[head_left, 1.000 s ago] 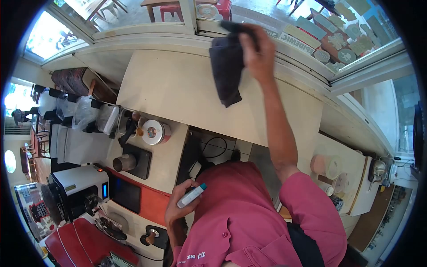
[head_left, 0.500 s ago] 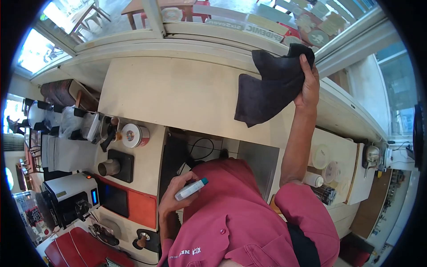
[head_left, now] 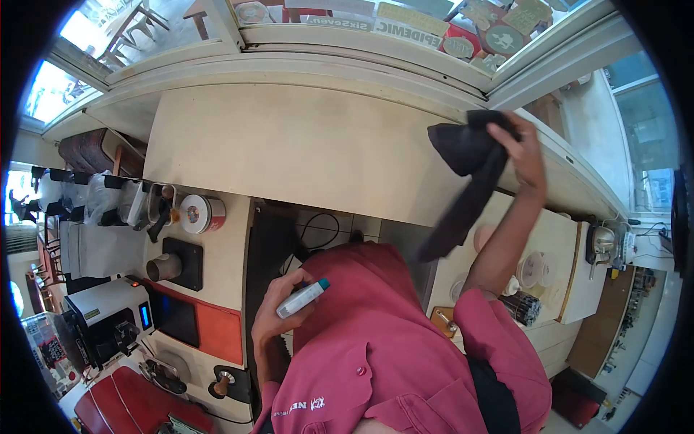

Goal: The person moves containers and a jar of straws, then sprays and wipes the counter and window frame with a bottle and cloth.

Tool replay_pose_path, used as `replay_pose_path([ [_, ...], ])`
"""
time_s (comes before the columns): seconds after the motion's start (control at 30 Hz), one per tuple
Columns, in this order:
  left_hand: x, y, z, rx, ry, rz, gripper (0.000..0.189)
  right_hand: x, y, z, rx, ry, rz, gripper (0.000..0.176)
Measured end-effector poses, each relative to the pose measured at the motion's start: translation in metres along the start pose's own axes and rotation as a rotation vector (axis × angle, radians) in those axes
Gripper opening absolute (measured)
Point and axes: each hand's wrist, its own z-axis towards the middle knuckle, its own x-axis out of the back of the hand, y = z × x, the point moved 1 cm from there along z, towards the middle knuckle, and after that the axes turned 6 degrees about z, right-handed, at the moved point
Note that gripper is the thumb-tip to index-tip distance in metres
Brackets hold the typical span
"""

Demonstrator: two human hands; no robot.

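Observation:
My right hand (head_left: 526, 153) grips a dark grey cloth (head_left: 470, 177) at its top, above the right end of the pale wooden counter (head_left: 289, 137). The cloth hangs in folds, and its lower end is blurred and reaches past the counter's front edge. In my left hand (head_left: 276, 307), held low before my body, is a small whitish bottle (head_left: 298, 300) with a teal cap (head_left: 324, 283). The fingers are wrapped round it.
Left of me are a round tin (head_left: 202, 213), a metal cup (head_left: 164, 267) on a black scale (head_left: 189, 264), an orange mat (head_left: 220, 333) and a grinder-like machine (head_left: 108, 311). Plastic tubs (head_left: 535, 269) stand at right. A window frame (head_left: 347, 61) borders the counter's back.
My right hand has moved right and slightly down with the cloth, which was spread wider and now hangs narrower. The left hand still holds the bottle. The camera view has shifted a little.

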Motion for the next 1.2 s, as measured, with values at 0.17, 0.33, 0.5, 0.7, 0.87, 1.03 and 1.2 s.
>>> replay_pose_path([
  [0.17, -0.004, 0.012, 0.007, 0.041, -0.026, 0.062, 0.031, -0.033, 0.103, 0.022, 0.103, 0.248, -0.503, 0.026],
  [0.33, -0.006, 0.020, 0.011, 0.014, -0.030, 0.059, 0.030, -0.050, 0.074, 0.017, 0.108, 0.682, -0.808, 0.019],
  [0.5, -0.011, 0.014, 0.013, -0.064, 0.013, 0.058, 0.029, -0.083, 0.093, 0.024, 0.037, 0.405, -1.048, 0.022],
  [0.7, -0.002, 0.015, 0.003, 0.070, -0.001, -0.057, 0.027, -0.070, 0.091, 0.006, 0.097, 0.346, -1.106, 0.029],
  [0.87, 0.002, 0.011, -0.001, 0.076, 0.002, -0.058, 0.024, -0.082, 0.090, 0.020, -0.162, 0.477, -0.952, 0.025],
  [1.03, 0.008, 0.007, -0.004, 0.032, -0.010, -0.017, 0.022, -0.106, 0.092, 0.018, 0.156, 0.299, -0.846, 0.025],
  [1.2, 0.016, -0.002, -0.014, 0.116, -0.023, -0.018, 0.020, -0.019, 0.110, 0.018, -0.273, 0.582, -0.977, 0.023],
])
